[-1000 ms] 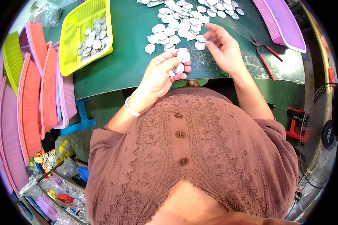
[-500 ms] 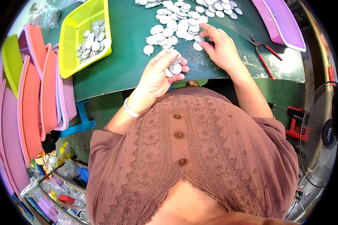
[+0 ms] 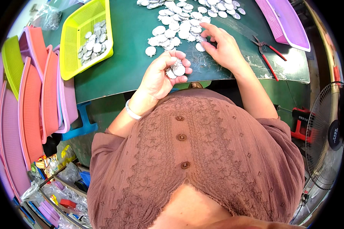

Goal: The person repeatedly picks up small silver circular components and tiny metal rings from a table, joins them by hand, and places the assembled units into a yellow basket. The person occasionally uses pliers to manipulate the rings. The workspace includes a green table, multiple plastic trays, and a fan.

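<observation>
Several round silver metal discs [image 3: 177, 69] rest in my left hand [image 3: 159, 74], whose fingers curl around them above the table's near edge. My right hand [image 3: 222, 46] reaches to the right side of a loose heap of like discs [image 3: 176, 28]. Its thumb and forefinger are apart, close to a single disc [image 3: 200, 47] at the heap's edge; I see nothing held between them. Another disc [image 3: 150, 51] lies a little apart at the heap's near left. To the left, a yellow-green plastic basket [image 3: 70, 45] contains more silver discs [image 3: 93, 42].
Red-handled pliers [image 3: 266, 53] lie open on the green table [image 3: 133, 72] at the right. Behind them is a purple basket [image 3: 284, 24]. Stacked coloured baskets [image 3: 30, 95] stand at the left, beside a blue stool [image 3: 80, 124]. A fan [image 3: 323, 137] stands at the far right.
My left thumb has lifted off the discs, and the fingers now cup them more loosely. My right hand has shifted very slightly left, still beside the heap.
</observation>
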The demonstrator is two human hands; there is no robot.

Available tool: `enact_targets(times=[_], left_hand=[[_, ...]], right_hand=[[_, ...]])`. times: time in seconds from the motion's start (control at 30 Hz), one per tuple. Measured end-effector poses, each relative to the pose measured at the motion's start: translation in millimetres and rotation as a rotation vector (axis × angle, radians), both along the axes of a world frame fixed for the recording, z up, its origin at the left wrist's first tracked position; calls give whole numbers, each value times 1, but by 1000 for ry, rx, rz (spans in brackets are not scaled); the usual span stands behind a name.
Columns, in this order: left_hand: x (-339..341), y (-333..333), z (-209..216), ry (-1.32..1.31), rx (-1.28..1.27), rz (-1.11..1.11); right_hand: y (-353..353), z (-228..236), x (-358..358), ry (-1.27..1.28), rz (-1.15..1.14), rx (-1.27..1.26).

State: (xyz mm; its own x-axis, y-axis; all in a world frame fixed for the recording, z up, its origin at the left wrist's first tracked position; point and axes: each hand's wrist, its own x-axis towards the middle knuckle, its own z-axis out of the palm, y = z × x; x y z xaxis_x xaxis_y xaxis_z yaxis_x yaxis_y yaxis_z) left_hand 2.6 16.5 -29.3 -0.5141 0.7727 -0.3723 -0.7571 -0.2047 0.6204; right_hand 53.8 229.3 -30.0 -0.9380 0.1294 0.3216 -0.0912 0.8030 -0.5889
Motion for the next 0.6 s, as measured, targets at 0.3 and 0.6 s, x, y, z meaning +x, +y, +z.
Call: enact_targets(times=[0.3, 0.6], left_hand=[[-1, -1, -2, -32, 88, -9], [3, 9, 10, 67, -183, 14]], right_hand=[[3, -8, -2, 163, -57, -131], [-7, 13, 3, -131, 95, -1085]])
